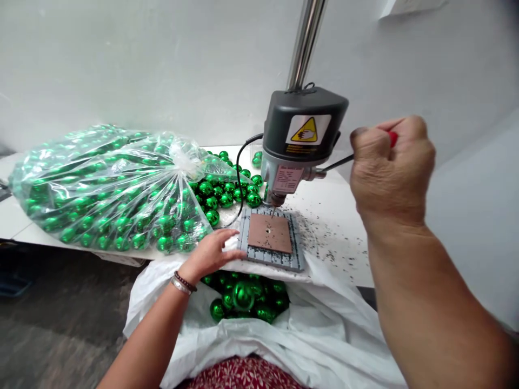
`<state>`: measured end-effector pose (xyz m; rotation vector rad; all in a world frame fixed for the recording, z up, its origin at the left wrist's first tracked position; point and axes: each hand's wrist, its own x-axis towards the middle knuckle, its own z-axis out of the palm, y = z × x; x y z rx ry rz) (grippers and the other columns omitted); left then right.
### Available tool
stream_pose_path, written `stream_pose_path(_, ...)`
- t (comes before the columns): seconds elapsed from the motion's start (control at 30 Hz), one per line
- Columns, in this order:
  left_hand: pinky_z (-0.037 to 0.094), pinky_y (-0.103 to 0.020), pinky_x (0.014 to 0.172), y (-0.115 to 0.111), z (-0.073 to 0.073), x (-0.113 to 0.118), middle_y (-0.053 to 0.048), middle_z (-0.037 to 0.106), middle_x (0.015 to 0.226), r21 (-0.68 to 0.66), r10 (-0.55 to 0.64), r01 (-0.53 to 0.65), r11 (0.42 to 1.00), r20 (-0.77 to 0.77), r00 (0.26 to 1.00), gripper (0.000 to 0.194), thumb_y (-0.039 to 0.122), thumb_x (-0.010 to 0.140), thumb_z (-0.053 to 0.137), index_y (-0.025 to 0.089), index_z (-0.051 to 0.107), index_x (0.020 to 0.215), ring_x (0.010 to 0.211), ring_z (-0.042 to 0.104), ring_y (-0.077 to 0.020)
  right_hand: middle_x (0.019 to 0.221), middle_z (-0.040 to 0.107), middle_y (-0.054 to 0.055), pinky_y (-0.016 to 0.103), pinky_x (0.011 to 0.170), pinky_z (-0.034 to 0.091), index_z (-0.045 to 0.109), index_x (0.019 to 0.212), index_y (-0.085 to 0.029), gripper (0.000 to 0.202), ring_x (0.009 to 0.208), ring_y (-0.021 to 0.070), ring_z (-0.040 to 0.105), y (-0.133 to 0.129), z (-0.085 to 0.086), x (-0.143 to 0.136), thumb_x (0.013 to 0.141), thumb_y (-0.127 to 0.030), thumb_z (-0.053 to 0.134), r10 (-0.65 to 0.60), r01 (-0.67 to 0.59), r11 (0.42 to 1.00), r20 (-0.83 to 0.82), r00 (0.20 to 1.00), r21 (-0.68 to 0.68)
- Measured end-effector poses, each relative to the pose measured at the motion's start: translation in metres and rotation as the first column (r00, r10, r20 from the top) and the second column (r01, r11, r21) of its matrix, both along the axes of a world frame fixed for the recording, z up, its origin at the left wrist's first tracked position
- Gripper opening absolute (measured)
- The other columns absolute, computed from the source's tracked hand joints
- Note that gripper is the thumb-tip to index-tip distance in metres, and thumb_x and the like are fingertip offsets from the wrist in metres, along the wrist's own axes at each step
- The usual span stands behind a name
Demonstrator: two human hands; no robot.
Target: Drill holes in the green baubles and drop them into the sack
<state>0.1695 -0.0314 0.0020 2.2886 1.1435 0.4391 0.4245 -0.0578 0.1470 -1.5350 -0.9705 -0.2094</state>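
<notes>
My right hand (391, 167) is closed around the red-tipped lever (340, 162) of a small drill press (305, 127). Its drill bit (273, 210) hangs above a brown board (259, 237) with a small hole, lying on the grooved grey base (298, 259). At the left edge of that base is my left hand (213, 251), thumb and fingers apart and nothing between them. Below it, shiny green balls (263, 313) lie in an open white sack (324, 324) over my lap. One green ball (243, 294) above the others looks blurred.
A large clear plastic bag (109, 189) full of green balls rests on the white table (344, 232) at left. Loose green balls (226, 200) lie behind the base, near a black cable (239, 162). Dark shavings (324, 237) are scattered right of the base.
</notes>
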Motion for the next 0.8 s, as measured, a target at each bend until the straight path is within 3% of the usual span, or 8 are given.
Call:
stream_pose_path(0.1,0.044,-0.042,0.095,0.025,0.009,-0.001,-0.014,0.067,0.126,0.279,0.284,-0.221,0.935,-0.211,0.935,0.038,0.034,0.092,0.05,0.017,0.064,0.123,0.11,0.06,-0.0291,0.067,0.045,-0.005,0.025,0.067,0.035,0.049,0.081,-0.015,0.011,0.062,0.0049,0.037,0.0,-0.003,0.001,0.087,-0.022,0.054,-0.008,0.008,1.0,0.015,1.0,0.016)
stream_pose_path(0.17,0.04,-0.046,0.094,0.045,0.014,0.002,-0.015,0.068,0.123,0.378,0.407,-0.269,0.886,-0.356,0.841,0.034,0.026,0.091,0.047,0.018,0.066,0.118,0.111,0.058,-0.0327,0.068,0.047,-0.005,0.025,0.067,0.036,0.051,0.083,-0.015,0.011,0.062,0.0051,0.038,0.0,-0.005,0.001,0.088,-0.024,0.054,-0.002,0.002,1.0,0.021,1.0,0.014)
stream_pose_path(0.3,0.034,-0.049,0.093,0.07,0.013,0.009,-0.018,0.072,0.107,0.337,0.365,-0.193,0.921,-0.579,0.729,0.028,0.027,0.082,0.057,0.015,0.067,0.105,0.114,0.053,-0.0376,0.07,0.05,-0.004,0.025,0.068,0.038,0.051,0.083,-0.014,0.011,0.064,0.0053,0.041,-0.002,-0.006,0.001,0.087,-0.024,0.054,0.006,-0.006,1.0,0.031,0.999,0.014)
stream_pose_path(0.47,0.032,-0.051,0.096,0.072,0.003,0.015,-0.02,0.072,0.107,0.282,0.316,-0.18,0.942,-0.579,0.752,0.039,0.039,0.083,0.058,0.016,0.064,0.114,0.112,0.056,-0.0375,0.067,0.049,-0.005,0.024,0.066,0.037,0.049,0.079,-0.016,0.011,0.061,0.0051,0.039,-0.002,-0.004,0.0,0.085,-0.023,0.055,0.019,-0.019,0.998,0.007,1.0,0.053)
stream_pose_path(0.57,0.034,-0.051,0.097,0.064,0.009,0.016,-0.019,0.071,0.11,0.233,0.328,-0.253,0.939,-0.388,0.861,0.045,0.037,0.081,0.062,0.016,0.062,0.12,0.109,0.059,-0.036,0.066,0.048,-0.004,0.025,0.064,0.037,0.047,0.077,-0.017,0.013,0.061,0.006,0.039,-0.002,-0.004,0.0,0.084,-0.024,0.056,0.035,-0.035,0.997,-0.006,0.999,0.07)
stream_pose_path(0.63,0.041,-0.046,0.094,0.056,0.016,0.017,-0.014,0.07,0.113,0.035,0.35,-0.348,0.937,-0.076,0.934,0.054,0.041,0.08,0.063,0.018,0.057,0.129,0.105,0.062,-0.0306,0.068,0.05,-0.004,0.025,0.065,0.037,0.047,0.078,-0.017,0.013,0.062,0.0065,0.041,-0.002,-0.005,0.0,0.084,-0.025,0.056,0.052,-0.051,0.995,-0.007,0.999,0.087)
stream_pose_path(0.7,0.048,-0.036,0.085,0.046,0.021,0.019,-0.009,0.07,0.111,-0.327,0.401,-0.305,0.895,0.287,0.87,0.058,0.045,0.082,0.059,0.021,0.053,0.135,0.092,0.066,-0.022,0.069,0.05,-0.003,0.025,0.066,0.038,0.048,0.079,-0.017,0.014,0.063,0.0067,0.042,-0.002,-0.007,0.0,0.083,-0.026,0.056,0.056,-0.055,0.992,-0.003,0.998,0.112)
stream_pose_path(0.8,0.052,-0.028,0.073,0.033,0.017,0.025,-0.007,0.071,0.103,-0.712,0.516,0.025,0.702,0.533,0.671,0.053,0.041,0.08,0.061,0.021,0.056,0.129,0.077,0.067,-0.0145,0.067,0.049,-0.004,0.025,0.062,0.037,0.048,0.078,-0.017,0.015,0.062,0.0066,0.041,-0.002,-0.01,0.0,0.083,-0.028,0.057,0.057,-0.057,0.988,0.002,0.998,0.141)
